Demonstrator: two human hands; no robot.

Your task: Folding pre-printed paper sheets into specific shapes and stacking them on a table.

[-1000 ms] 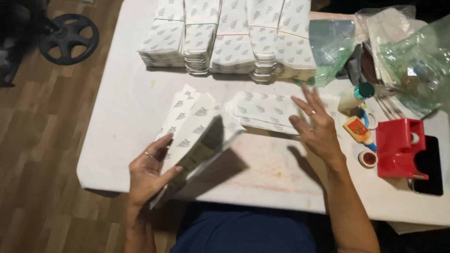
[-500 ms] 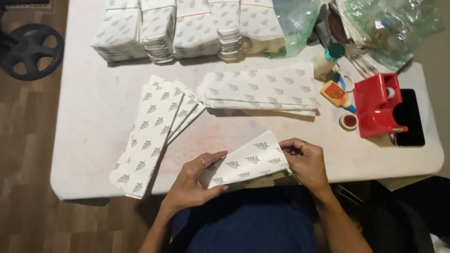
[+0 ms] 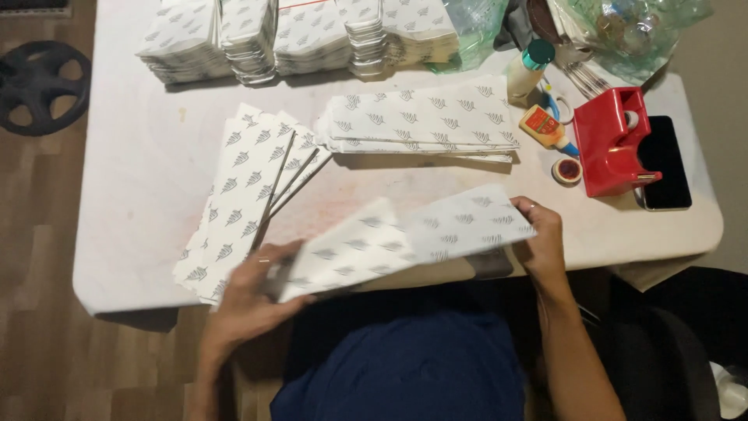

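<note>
1. Half a second ago both hands pinched a short, folded white patterned paper bag close to the body; now the paper bag (image 3: 405,242) is stretched out long across the near table edge, motion-blurred, so it reads as being opened out or flattened.
2. The left hand (image 3: 249,300) grips the bag's end at 7 o'clock, fingers curled around it.
3. The right hand (image 3: 539,238) holds the opposite end at 4 o'clock, fingers closed narrowly on the edge.
4. The fanned stack of flat bags (image 3: 241,195) lies at 9 o'clock on the white table (image 3: 140,156), unchanged.
5. Another flat pile (image 3: 425,121) sits at 12 o'clock; the red tape dispenser (image 3: 615,140) and glue bottle (image 3: 543,126) at 2 o'clock.
</note>
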